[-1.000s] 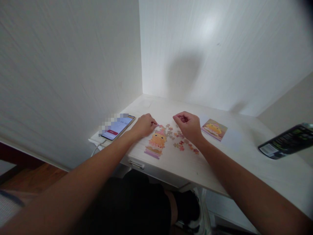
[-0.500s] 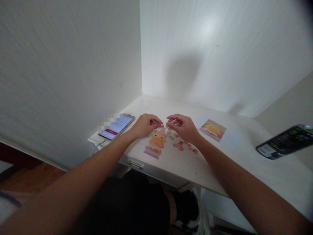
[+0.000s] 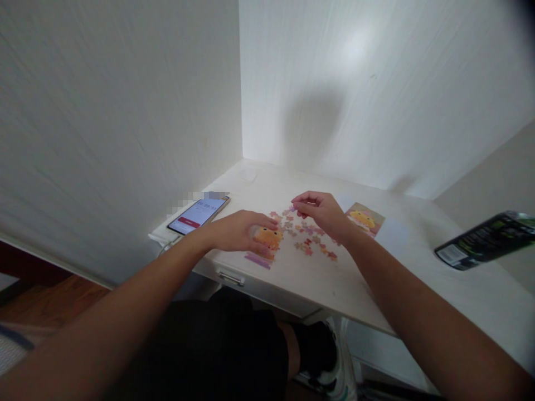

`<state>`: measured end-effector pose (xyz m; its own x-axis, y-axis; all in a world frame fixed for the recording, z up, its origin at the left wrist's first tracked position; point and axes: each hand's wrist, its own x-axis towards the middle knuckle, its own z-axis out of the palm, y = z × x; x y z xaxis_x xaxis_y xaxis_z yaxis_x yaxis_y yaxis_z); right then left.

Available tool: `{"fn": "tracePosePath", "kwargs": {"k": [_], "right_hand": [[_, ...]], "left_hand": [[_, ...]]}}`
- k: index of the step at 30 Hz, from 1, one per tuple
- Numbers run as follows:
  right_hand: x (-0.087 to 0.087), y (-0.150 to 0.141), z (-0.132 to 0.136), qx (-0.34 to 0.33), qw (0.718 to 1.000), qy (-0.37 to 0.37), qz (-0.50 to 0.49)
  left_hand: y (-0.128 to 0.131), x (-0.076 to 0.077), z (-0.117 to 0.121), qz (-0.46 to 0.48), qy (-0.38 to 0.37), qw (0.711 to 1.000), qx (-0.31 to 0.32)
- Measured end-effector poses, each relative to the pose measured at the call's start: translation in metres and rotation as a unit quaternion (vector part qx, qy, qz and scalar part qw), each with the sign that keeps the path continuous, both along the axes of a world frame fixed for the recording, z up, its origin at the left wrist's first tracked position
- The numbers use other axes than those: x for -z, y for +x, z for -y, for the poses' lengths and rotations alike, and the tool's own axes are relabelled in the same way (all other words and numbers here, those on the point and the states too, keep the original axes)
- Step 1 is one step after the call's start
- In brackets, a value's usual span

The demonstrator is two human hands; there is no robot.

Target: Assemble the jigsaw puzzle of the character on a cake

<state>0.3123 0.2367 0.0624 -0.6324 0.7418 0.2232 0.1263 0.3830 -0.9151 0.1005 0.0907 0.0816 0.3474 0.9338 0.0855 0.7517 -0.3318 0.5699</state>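
Observation:
The partly assembled jigsaw puzzle [image 3: 271,238] shows a yellow figure with a purple band along its lower edge. Over its left side lies my left hand [image 3: 236,231], fingers spread and partly covering the picture. Farther back and to the right, my right hand [image 3: 321,210] has thumb and fingertips pinched together on a small purplish puzzle piece [image 3: 294,207]. Loose puzzle pieces [image 3: 307,245] in pink, orange and purple are scattered between the assembled part and my right forearm. Some of them are hidden beneath that hand.
A reference picture [image 3: 370,220] of the yellow figure lies on the white desk [image 3: 292,284], partly behind my right wrist. At the left edge a phone [image 3: 198,216] displays a timer. A dark can [image 3: 480,242] stands on the right. White walls enclose the desk's back and sides.
My left hand has moved down and toward me, spreading its fingers over the assembled puzzle. My right hand has shifted slightly right, its fingertips now closed together.

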Motion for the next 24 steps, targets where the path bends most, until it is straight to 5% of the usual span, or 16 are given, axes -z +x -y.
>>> {"fn": "tracePosePath", "kwargs": {"k": [8, 15, 24], "right_hand": [[0.0, 0.006, -0.006, -0.024, 0.991, -0.127, -0.019], [-0.009, 0.007, 0.019, -0.292, 0.925, -0.117, 0.215], [-0.007, 0.002, 0.038, -0.323, 0.911, -0.112, 0.231]], "left_hand": [[0.003, 0.006, 0.003, -0.098, -0.023, 0.992, 0.07], [0.01, 0.005, 0.003, -0.102, -0.002, 0.994, 0.05], [0.008, 0.01, 0.001, -0.106, 0.033, 0.993, 0.049]]}}
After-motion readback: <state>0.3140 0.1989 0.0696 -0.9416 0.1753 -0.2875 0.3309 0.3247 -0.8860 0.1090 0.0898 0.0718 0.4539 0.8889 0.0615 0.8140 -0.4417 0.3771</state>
